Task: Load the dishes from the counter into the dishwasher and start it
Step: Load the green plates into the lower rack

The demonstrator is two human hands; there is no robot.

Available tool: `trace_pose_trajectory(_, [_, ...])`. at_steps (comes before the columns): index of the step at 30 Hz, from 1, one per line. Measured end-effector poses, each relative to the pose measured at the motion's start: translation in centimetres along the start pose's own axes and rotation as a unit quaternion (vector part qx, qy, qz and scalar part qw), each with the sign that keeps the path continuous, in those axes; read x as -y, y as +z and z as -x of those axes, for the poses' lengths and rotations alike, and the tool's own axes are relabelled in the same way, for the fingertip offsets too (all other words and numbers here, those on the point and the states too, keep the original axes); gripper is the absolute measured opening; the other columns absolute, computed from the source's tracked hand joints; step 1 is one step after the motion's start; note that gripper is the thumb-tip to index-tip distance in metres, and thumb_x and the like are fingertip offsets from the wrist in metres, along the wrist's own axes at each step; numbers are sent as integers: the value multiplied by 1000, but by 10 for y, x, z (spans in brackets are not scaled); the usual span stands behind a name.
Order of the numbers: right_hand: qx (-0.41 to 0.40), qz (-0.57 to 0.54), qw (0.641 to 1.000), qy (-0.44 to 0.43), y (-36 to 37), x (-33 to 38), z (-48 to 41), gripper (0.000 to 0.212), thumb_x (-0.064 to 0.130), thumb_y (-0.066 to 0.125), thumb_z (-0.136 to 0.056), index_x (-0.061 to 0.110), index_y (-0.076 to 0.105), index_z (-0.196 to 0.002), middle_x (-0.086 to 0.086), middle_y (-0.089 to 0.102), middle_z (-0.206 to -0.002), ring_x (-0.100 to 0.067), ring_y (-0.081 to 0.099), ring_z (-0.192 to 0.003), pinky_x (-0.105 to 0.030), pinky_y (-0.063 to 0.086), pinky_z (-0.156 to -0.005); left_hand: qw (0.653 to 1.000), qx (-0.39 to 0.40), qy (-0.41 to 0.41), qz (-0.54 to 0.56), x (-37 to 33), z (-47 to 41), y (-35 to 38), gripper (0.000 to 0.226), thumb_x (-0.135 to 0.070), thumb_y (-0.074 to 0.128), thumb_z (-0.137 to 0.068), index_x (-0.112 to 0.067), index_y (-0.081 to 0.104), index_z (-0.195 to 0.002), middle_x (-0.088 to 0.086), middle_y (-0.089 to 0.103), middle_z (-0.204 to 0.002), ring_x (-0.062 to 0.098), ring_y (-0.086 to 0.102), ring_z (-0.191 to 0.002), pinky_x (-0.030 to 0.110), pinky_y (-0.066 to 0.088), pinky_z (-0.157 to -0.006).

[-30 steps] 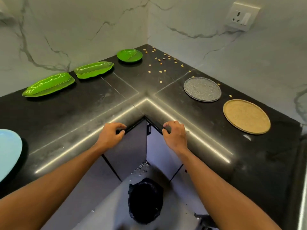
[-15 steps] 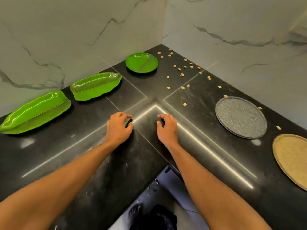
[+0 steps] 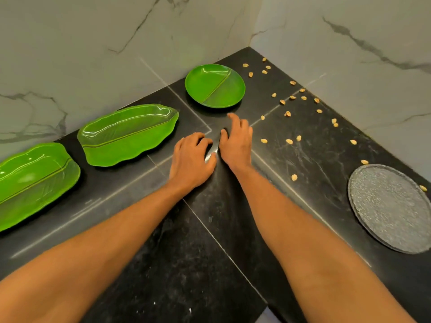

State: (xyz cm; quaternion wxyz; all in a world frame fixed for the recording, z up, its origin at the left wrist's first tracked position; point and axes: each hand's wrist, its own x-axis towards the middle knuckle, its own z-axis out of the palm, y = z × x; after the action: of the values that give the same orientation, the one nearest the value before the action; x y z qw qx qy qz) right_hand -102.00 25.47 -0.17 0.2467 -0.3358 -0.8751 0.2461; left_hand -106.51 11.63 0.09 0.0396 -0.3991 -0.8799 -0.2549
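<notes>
Nothing loaded yet: every dish in view lies on the desk [image 3: 186,264].
The round green plate [image 3: 214,86] sits far, just beyond the right grip [image 3: 235,145], whose empty fingers stretch toward it. The left grip [image 3: 191,159] rests beside it, loosely curled, holding nothing. Leaf dishes [image 3: 128,134] lie left, a grey plate [image 3: 389,208] right.

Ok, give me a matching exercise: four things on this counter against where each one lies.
Things:
1 round green plate
2 grey speckled plate
3 leaf-shaped dishes
4 nuts

Places:
A scattered loose between the two round plates
B far right of the view
C farthest back, in the corner
D in a row on the left

Pairs: 1-C, 2-B, 3-D, 4-A
</notes>
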Motion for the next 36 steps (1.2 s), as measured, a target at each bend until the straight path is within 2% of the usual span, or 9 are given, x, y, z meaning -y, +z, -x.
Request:
trace_pose_trajectory(5, [-10, 37, 999, -1, 16, 3, -38, 49, 27, 59, -92, 18, 51, -140, -13, 50, -111, -32, 46, -99, -41, 39, -88, 999, 5, -9, -39, -3, -4, 11, 46, -46, 51, -90, -21, 57, -128, 3, 50, -140, 23, 41, -135, 44, 25, -113])
trace_pose_trajectory(13, [-12, 36, 999, 13, 23, 2, -50, 37, 34, 61, -90, 14, 62, -121, -12, 51, -110, -30, 47, -100, -35, 39, -88, 998, 10, -13, -61, -1, -4, 15, 49, -47, 47, -91, -23, 52, -134, 4, 45, -147, 23, 36, -140, 45, 24, -115])
trace_pose_trajectory(17, [-41, -40, 996, 74, 15, 6, -48, 24, 27, 60, -85, 13, 65, -103, -7, 54, -104, -26, 51, -99, -25, 30, -81, 998, 18, -15, -64, -1, -4, 14, 49, -47, 47, -91, -23, 51, -134, 4, 43, -148, 23, 34, -140, 44, 22, -115])
trace_pose_trajectory(20, [-73, -102, 983, 135, 7, 9, -45, 13, 31, 58, -84, 20, 63, -84, 0, 57, -92, -18, 53, -86, -27, 33, -77, 997, 21, -15, -67, -1, -5, 14, 48, -48, 47, -92, -23, 52, -133, 5, 43, -148, 23, 35, -140, 45, 22, -115])
trace_pose_trajectory(23, [-100, -112, 973, 178, 4, 6, -43, 21, 39, 65, -85, 22, 59, -75, 1, 60, -88, -13, 49, -79, -27, 29, -73, 997, 23, -18, -69, -2, -4, 14, 49, -48, 47, -92, -23, 52, -133, 4, 44, -148, 23, 35, -140, 45, 22, -115])
trace_pose_trajectory(27, [-122, -124, 958, 228, 3, 3, -52, 4, 20, 63, -82, 20, 59, -83, -1, 65, -87, -21, 57, -83, -31, 40, -77, 997, 19, -12, -68, -2, -5, 14, 48, -47, 48, -91, -23, 52, -132, 4, 45, -146, 24, 37, -138, 46, 23, -115])
trace_pose_trajectory(32, [-150, -261, 898, 321, -11, -5, -48, 32, 12, 49, -86, 29, 50, -113, 6, 57, -74, -25, 64, -79, -46, 55, -79, 997, 25, -19, -64, 0, -5, 15, 52, -48, 45, -91, -23, 52, -135, 4, 46, -146, 23, 37, -138, 45, 22, -115])
trace_pose_trajectory(34, [-143, -303, 878, 342, -20, -11, -35, 50, 11, 46, -87, 36, 44, -130, 4, 59, -81, -25, 63, -79, -48, 57, -81, 998, 24, -18, -63, -1, -5, 13, 52, -49, 45, -89, -23, 53, -134, 4, 47, -143, 24, 38, -137, 45, 23, -114])
trace_pose_trajectory(36, [-136, -334, 869, 340, -26, -29, -15, 62, 15, 44, -84, 41, 36, -140, -3, 65, -101, -28, 66, -86, -53, 58, -83, 998, 23, -14, -59, -1, -6, 10, 49, -47, 45, -89, -22, 55, -129, 5, 50, -138, 25, 41, -133, 46, 26, -112])
